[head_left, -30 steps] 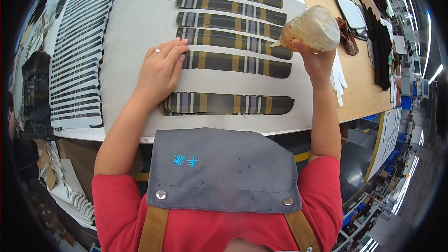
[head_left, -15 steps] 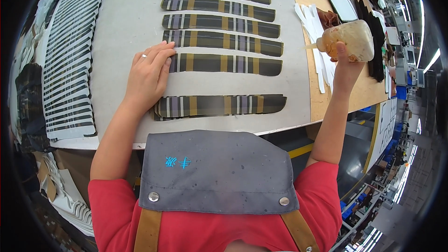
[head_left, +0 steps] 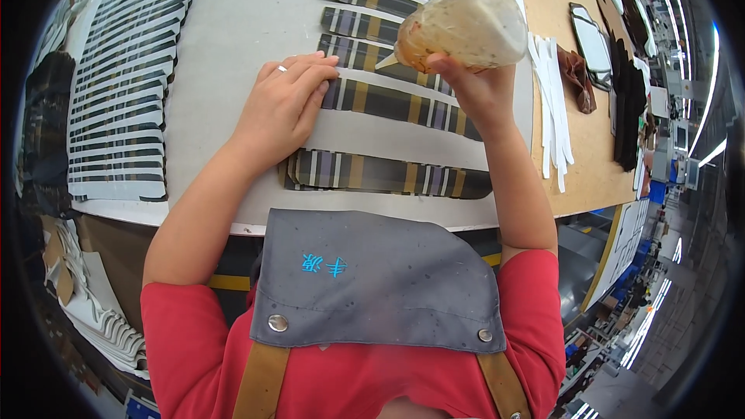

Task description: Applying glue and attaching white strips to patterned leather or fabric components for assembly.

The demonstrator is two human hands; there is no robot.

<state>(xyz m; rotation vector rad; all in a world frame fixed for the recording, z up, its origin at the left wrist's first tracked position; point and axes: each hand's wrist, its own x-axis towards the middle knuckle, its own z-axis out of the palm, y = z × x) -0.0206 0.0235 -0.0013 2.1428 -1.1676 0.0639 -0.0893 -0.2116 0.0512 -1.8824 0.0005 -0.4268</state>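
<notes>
My right hand (head_left: 485, 97) grips a cloudy, amber-stained squeeze bottle (head_left: 473, 19), tilted so that its pale pointed nozzle (head_left: 386, 60) aims down and left. The tip appears over a row of dark plaid fabric strips (head_left: 365, 29); whether it touches one I cannot tell. At the left ends of the lower strips, my left hand (head_left: 283, 109) lies flat, fingers stretched out and fingertips on the edge of the nearest strip in the row (head_left: 396, 105). Closer to me is a stack of similar plaid strips (head_left: 388, 172). The bottle and right hand hide the right ends of several strips.
On the left lies a long overlapped row of white-edged dark strips (head_left: 128, 85). Right of the grey work surface (head_left: 233, 0), a tan board (head_left: 590, 163) carries white strips (head_left: 555, 109), a brown crumpled piece (head_left: 574, 81) and a clear-topped case (head_left: 591, 43).
My right hand has brought the bottle leftward from the tan board to above the plaid strips. The left hand stays at the strips' left ends; the whole view has shifted.
</notes>
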